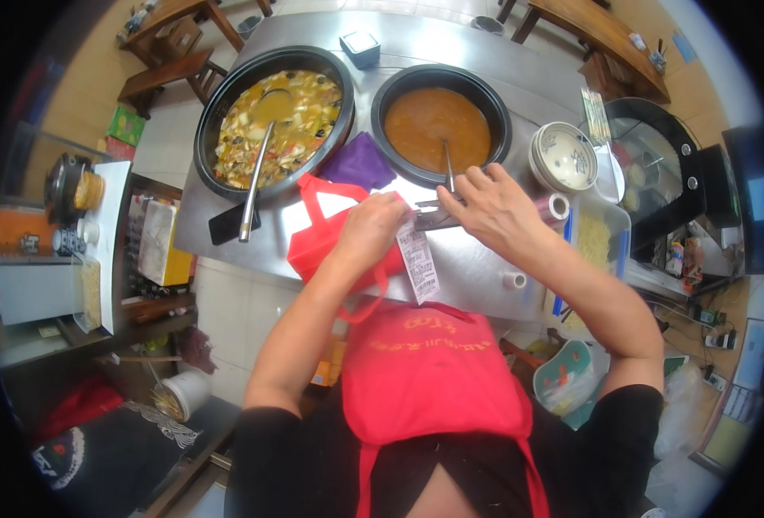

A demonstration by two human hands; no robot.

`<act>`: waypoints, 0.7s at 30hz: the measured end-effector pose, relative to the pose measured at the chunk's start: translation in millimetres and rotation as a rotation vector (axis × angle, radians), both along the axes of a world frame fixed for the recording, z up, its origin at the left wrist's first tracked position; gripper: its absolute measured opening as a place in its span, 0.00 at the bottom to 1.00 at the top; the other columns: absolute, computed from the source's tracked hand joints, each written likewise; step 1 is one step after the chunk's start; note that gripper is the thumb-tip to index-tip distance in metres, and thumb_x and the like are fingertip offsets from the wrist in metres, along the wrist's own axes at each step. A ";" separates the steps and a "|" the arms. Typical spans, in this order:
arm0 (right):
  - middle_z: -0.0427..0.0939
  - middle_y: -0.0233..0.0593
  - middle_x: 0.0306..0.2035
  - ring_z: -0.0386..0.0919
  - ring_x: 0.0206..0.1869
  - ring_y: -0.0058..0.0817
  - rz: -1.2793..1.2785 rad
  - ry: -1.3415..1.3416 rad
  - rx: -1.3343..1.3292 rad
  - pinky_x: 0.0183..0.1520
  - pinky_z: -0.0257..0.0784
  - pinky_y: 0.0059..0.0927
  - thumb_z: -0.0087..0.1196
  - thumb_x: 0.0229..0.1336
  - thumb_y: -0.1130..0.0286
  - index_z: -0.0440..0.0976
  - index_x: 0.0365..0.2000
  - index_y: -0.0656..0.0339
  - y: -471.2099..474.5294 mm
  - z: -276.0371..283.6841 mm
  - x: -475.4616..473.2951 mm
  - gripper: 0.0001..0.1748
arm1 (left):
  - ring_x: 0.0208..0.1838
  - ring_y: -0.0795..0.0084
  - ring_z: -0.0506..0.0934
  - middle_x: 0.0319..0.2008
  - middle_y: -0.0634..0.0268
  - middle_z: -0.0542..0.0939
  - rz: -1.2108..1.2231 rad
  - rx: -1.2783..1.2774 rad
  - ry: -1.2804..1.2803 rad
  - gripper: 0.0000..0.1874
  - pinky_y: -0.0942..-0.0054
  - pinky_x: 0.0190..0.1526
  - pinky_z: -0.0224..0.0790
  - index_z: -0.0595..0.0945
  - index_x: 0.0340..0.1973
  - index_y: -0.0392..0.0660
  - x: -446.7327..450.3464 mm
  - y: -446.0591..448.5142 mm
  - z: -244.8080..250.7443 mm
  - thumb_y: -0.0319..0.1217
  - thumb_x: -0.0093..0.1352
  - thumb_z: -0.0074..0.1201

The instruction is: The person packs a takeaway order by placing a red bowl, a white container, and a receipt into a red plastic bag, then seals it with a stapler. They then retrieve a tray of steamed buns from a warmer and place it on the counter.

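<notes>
My left hand (374, 226) pinches the top of a red fabric carrier bag (314, 243) together with a printed paper receipt (419, 262). The receipt hangs down in front of the bag and bears writing. In my right hand (495, 202) is a dark metal tool that looks like a stapler (437, 220), its jaws at the receipt's upper end. Part of the tool is hidden behind my fingers. The bag stands on a stainless steel table (472, 259), and its red handles stick out above and below my left wrist.
Beyond my hands stand a black pot of vegetable soup (203, 139) with a ladle (255, 181) and a black pot of brown sauce (505, 120). A purple cloth (360, 162), a phone (226, 225), stacked bowls (566, 158), film rolls (514, 280) and a noodle container (621, 239) are nearby.
</notes>
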State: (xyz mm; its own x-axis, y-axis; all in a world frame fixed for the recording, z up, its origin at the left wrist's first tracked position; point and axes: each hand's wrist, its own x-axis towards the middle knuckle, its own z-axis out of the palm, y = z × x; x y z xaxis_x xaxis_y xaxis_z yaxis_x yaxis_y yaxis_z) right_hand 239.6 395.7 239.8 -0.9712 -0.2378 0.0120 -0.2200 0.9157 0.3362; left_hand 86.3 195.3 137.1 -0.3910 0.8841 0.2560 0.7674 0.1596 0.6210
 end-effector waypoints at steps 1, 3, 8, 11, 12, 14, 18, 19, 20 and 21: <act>0.80 0.34 0.41 0.77 0.49 0.32 0.052 -0.005 0.072 0.53 0.70 0.37 0.59 0.61 0.68 0.80 0.56 0.60 -2.0 0.6 -7.3 0.22 | 0.42 0.48 0.79 0.34 0.54 0.80 0.008 -0.001 0.013 0.06 0.50 0.44 0.74 0.82 0.34 0.40 0.0 -0.4 0.3 0.28 0.71 0.63; 0.80 0.33 0.40 0.76 0.49 0.31 0.125 -0.052 0.189 0.53 0.70 0.37 0.59 0.62 0.66 0.82 0.54 0.60 -6.8 1.4 -20.7 0.20 | 0.43 0.48 0.79 0.35 0.55 0.80 0.030 -0.007 0.031 0.06 0.50 0.44 0.74 0.82 0.35 0.40 0.3 -0.6 0.0 0.28 0.71 0.63; 0.81 0.32 0.41 0.75 0.51 0.32 0.247 -0.190 0.443 0.54 0.69 0.38 0.58 0.65 0.64 0.86 0.46 0.59 -17.8 7.0 -49.2 0.15 | 0.43 0.48 0.79 0.37 0.55 0.79 0.002 -0.014 0.059 0.05 0.50 0.45 0.75 0.80 0.36 0.41 -0.8 -0.9 -3.4 0.27 0.69 0.62; 0.81 0.32 0.41 0.75 0.51 0.33 0.268 -0.166 0.491 0.53 0.69 0.39 0.58 0.65 0.63 0.87 0.40 0.57 -19.4 15.9 -58.1 0.12 | 0.43 0.49 0.79 0.37 0.56 0.79 -0.009 -0.022 0.089 0.05 0.50 0.44 0.75 0.80 0.37 0.41 -2.5 -0.3 -4.0 0.25 0.68 0.61; 0.81 0.32 0.41 0.75 0.51 0.33 0.290 -0.212 0.495 0.53 0.69 0.38 0.58 0.65 0.63 0.87 0.41 0.57 -21.5 17.9 -60.4 0.12 | 0.43 0.49 0.79 0.37 0.56 0.79 -0.007 -0.032 0.092 0.05 0.50 0.44 0.75 0.80 0.37 0.41 -1.9 -0.7 -3.7 0.25 0.67 0.61; 0.80 0.31 0.41 0.75 0.51 0.33 0.307 -0.255 0.511 0.53 0.69 0.38 0.58 0.65 0.63 0.87 0.42 0.56 -22.3 22.6 -64.4 0.13 | 0.43 0.51 0.80 0.36 0.56 0.79 0.005 -0.031 0.111 0.02 0.52 0.44 0.77 0.81 0.34 0.41 -1.0 -0.1 -2.2 0.26 0.68 0.58; 0.80 0.31 0.40 0.75 0.50 0.33 0.348 -0.229 0.498 0.54 0.69 0.37 0.58 0.65 0.62 0.87 0.41 0.55 -20.9 27.4 -68.3 0.13 | 0.43 0.52 0.81 0.34 0.56 0.79 0.026 -0.029 0.132 0.02 0.53 0.44 0.77 0.81 0.32 0.41 0.8 0.3 -0.1 0.26 0.68 0.56; 0.81 0.31 0.40 0.75 0.50 0.32 0.360 -0.237 0.499 0.53 0.69 0.37 0.57 0.65 0.62 0.87 0.41 0.55 -20.8 27.1 -68.7 0.13 | 0.43 0.52 0.81 0.34 0.56 0.79 0.021 -0.012 0.119 0.02 0.53 0.44 0.77 0.81 0.32 0.41 0.7 -0.1 -0.4 0.25 0.68 0.56; 0.81 0.31 0.40 0.75 0.50 0.32 0.347 -0.245 0.519 0.53 0.69 0.37 0.57 0.65 0.62 0.88 0.40 0.55 -20.5 26.1 -69.0 0.13 | 0.43 0.52 0.81 0.34 0.56 0.79 0.022 -0.016 0.107 0.02 0.53 0.44 0.77 0.81 0.32 0.41 -0.1 0.0 -1.6 0.25 0.67 0.56; 0.80 0.31 0.40 0.74 0.49 0.32 0.363 -0.232 0.497 0.53 0.69 0.36 0.57 0.65 0.62 0.88 0.40 0.54 -20.4 24.3 -69.0 0.13 | 0.43 0.52 0.81 0.34 0.56 0.79 0.024 0.008 0.101 0.02 0.53 0.44 0.77 0.81 0.32 0.41 -0.9 -0.1 -3.2 0.25 0.67 0.56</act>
State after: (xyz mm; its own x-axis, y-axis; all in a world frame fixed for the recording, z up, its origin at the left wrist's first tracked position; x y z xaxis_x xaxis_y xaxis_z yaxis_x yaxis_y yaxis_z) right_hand 170.6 375.3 264.0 -0.7926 -0.4737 -0.3840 -0.6033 0.5175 0.6068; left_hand 85.3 195.2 133.8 -0.3841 0.8726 0.3018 0.8220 0.1743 0.5422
